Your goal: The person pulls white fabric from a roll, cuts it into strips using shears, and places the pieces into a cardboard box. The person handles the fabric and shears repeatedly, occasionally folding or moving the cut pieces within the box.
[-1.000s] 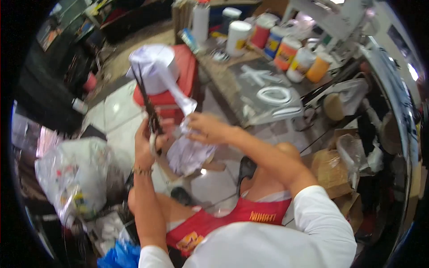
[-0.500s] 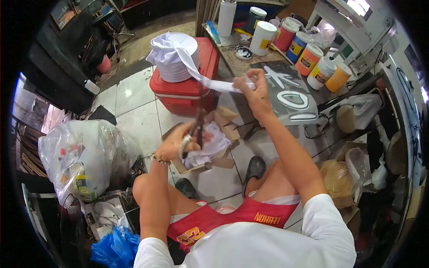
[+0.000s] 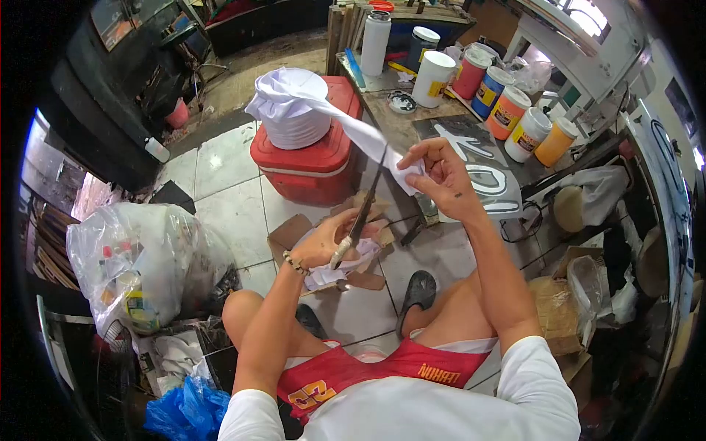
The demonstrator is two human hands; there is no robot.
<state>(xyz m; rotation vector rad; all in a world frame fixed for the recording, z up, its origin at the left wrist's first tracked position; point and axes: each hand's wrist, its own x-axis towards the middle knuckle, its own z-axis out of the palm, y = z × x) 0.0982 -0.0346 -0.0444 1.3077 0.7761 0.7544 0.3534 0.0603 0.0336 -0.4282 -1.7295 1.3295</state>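
Note:
My left hand [image 3: 332, 239] is wrapped round the handles of dark scissors [image 3: 364, 209], whose blades point up at the white fabric strip [image 3: 354, 131]. The strip's end is pinched in my right hand [image 3: 441, 176], just right of the blade tips. From there it stretches back to a large white fabric roll [image 3: 294, 117], which rests on a red cooler [image 3: 309, 173]. Under my left hand an open cardboard box [image 3: 290, 234] holds crumpled white fabric pieces [image 3: 323, 275], partly hidden by the hand.
Paint containers [image 3: 507, 112] stand in a row on the worktable [image 3: 379, 99] at the right, beside a dark sheet with white shapes [image 3: 500, 147]. A filled clear plastic bag [image 3: 140, 257] lies at the left, with a blue bag [image 3: 187, 408] below it. Tiled floor [image 3: 228, 165] shows around the cooler.
The scissors have come up and right to the strip, with their blades now at it. My right hand has moved slightly down and right, still pinching the strip's end.

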